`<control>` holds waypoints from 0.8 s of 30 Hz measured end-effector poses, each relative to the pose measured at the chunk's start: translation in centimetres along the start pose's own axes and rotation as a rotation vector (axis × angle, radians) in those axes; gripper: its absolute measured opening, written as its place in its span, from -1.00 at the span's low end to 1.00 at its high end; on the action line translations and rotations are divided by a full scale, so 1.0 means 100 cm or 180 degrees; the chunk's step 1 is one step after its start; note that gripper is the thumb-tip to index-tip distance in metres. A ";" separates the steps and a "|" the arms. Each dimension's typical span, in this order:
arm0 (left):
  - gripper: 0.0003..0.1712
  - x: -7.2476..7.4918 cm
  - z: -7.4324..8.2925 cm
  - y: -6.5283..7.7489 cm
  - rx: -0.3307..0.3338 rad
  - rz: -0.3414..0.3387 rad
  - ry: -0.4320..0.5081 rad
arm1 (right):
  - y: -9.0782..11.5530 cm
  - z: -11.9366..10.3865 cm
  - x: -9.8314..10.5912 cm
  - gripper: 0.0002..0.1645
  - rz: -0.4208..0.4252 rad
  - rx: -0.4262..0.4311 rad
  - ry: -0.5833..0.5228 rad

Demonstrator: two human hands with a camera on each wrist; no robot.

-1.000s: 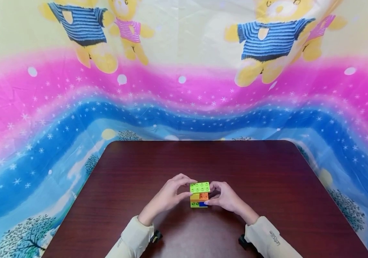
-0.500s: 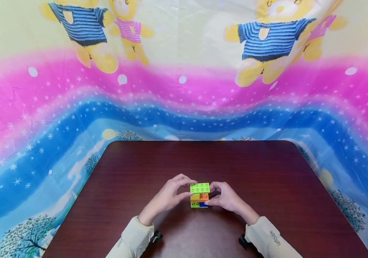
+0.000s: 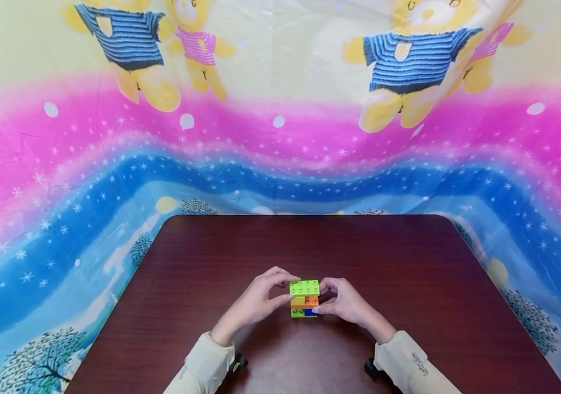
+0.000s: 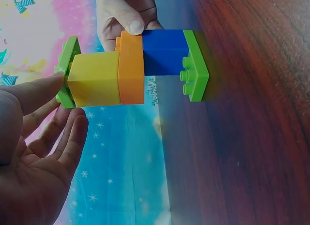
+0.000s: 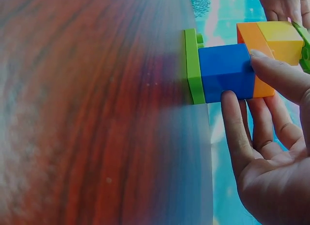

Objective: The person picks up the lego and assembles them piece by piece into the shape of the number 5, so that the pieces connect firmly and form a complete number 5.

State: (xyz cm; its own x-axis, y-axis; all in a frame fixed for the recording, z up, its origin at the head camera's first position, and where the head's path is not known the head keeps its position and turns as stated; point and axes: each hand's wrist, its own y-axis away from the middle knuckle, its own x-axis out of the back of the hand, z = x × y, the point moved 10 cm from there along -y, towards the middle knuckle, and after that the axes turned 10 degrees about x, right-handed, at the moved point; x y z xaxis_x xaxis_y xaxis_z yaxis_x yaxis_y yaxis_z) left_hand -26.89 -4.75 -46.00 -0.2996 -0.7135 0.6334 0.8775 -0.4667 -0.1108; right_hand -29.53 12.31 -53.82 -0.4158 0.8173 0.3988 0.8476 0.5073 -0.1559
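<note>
A small tower of toy building bricks stands on the table between both hands. At its base lies a thin green plate brick (image 5: 194, 75), topped by a blue brick (image 5: 225, 72) on the right side. Across that sits an orange brick (image 4: 131, 67), then a yellow brick (image 4: 94, 80) on the left. A second, studded green plate brick (image 3: 304, 288) is at the top, slightly askew against the yellow brick in the left wrist view. My left hand (image 3: 258, 300) pinches its left end. My right hand (image 3: 346, 302) grips the blue brick, thumb tip at the orange brick's edge.
The dark reddish-brown table (image 3: 384, 246) has rounded far corners. Behind and beside it hangs a cloth (image 3: 280, 142) printed with bears and snowflakes. Black wrist straps show at both cream sleeves (image 3: 209, 358).
The upper green plate brick has tipped to nearly level and come down slightly over the yellow brick. Both hands keep almost the same place.
</note>
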 end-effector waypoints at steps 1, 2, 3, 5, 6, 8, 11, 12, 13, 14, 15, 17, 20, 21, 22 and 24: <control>-0.55 0.000 0.000 0.000 -0.0016 0.0003 0.0029 | 0.000 0.000 0.000 -0.58 -0.0002 0.0002 0.0002; -0.56 -0.001 0.000 0.000 -0.0030 0.0011 0.0044 | 0.000 0.000 0.000 -0.58 -0.0001 0.0002 0.0006; -0.56 -0.001 0.000 0.000 -0.0045 0.0019 0.0055 | 0.000 0.000 0.000 -0.58 0.0000 0.0009 0.0002; -0.57 -0.001 0.000 0.001 -0.0080 0.0044 0.0061 | 0.000 0.001 0.000 -0.58 0.0001 0.0014 0.0009; -0.58 -0.001 0.001 0.001 -0.0094 0.0053 0.0066 | 0.000 0.001 0.000 -0.58 -0.0001 0.0017 0.0007; -0.59 -0.001 0.000 0.001 -0.0107 0.0072 0.0062 | 0.000 0.002 0.000 -0.58 -0.0002 0.0022 0.0009; -0.60 -0.002 -0.001 0.000 -0.0094 0.0089 0.0081 | 0.000 0.002 0.000 -0.59 -0.0007 0.0031 0.0006; -0.60 -0.003 -0.002 0.000 -0.0086 0.0092 0.0093 | 0.000 0.002 0.000 -0.59 -0.0008 0.0035 0.0004; -0.60 -0.003 -0.003 0.000 -0.0077 0.0097 0.0114 | 0.000 0.001 0.000 -0.59 -0.0010 0.0037 0.0001; -0.60 -0.003 -0.003 0.000 -0.0064 0.0104 0.0132 | 0.000 0.001 0.000 -0.59 -0.0011 0.0037 -0.0003; -0.60 -0.003 -0.004 0.000 -0.0050 0.0111 0.0154 | 0.000 0.001 0.000 -0.59 -0.0014 0.0034 -0.0007; -0.60 -0.004 -0.006 0.000 -0.0025 0.0126 0.0196 | 0.000 0.001 0.000 -0.58 -0.0018 0.0020 -0.0015; -0.61 -0.004 -0.008 0.000 0.0024 0.0156 0.0219 | 0.000 0.001 0.000 -0.58 -0.0019 0.0003 -0.0025; -0.61 -0.004 -0.009 0.000 0.0038 0.0164 0.0218 | 0.000 0.001 0.000 -0.58 -0.0018 -0.0003 -0.0026; -0.61 -0.004 -0.009 0.000 0.0047 0.0170 0.0220 | 0.000 0.001 0.000 -0.58 -0.0012 -0.0007 -0.0029; -0.61 -0.005 -0.010 0.000 0.0063 0.0180 0.0232 | 0.000 0.001 0.000 -0.58 -0.0004 -0.0013 -0.0039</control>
State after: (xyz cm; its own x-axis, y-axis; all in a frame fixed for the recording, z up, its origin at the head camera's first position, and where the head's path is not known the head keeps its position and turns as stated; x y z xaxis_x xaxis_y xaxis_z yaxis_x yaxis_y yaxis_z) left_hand -27.13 -4.97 -47.07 -0.2751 -0.7750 0.5689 0.9008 -0.4147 -0.1293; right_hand -29.54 12.36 -53.94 -0.4208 0.8200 0.3880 0.8484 0.5072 -0.1518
